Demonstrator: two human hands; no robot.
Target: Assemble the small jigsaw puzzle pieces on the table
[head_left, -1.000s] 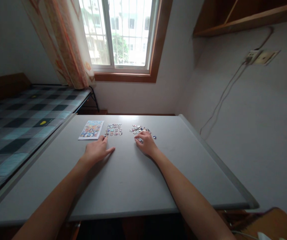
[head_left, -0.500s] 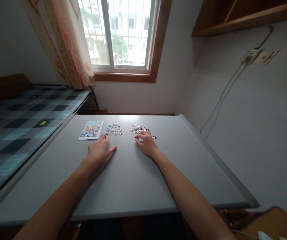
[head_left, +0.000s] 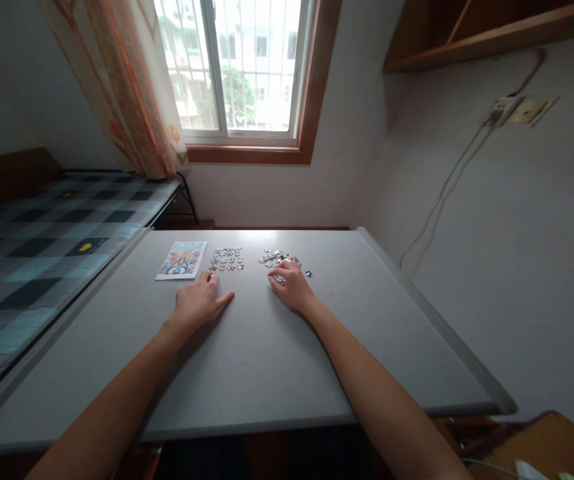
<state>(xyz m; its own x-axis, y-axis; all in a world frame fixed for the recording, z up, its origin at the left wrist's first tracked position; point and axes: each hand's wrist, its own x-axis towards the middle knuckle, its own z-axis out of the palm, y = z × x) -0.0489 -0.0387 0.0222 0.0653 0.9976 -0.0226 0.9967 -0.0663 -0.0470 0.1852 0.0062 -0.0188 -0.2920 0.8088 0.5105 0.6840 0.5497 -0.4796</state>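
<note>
Small puzzle pieces (head_left: 228, 259) lie in a rough square on the grey-white table (head_left: 247, 373). My left hand (head_left: 199, 297) rests just in front of them, thumb spread from the fingers, fingertips near the square's lower left corner. Right of the square is a loose heap of pieces (head_left: 277, 257). My right hand (head_left: 291, 285) is at the heap's near edge with curved fingers; pieces show under and beside the fingertips, and whether one is gripped cannot be made out. One dark piece (head_left: 309, 274) lies apart on the right. A colourful picture sheet (head_left: 181, 261) lies left of the square.
A bed (head_left: 67, 227) with a checked cover stands along the left side. Behind the table are a window (head_left: 251, 67) and a curtain (head_left: 131, 100). Cables hang from a wall socket (head_left: 504, 112) at right, and a wooden chair (head_left: 547, 447) is at lower right.
</note>
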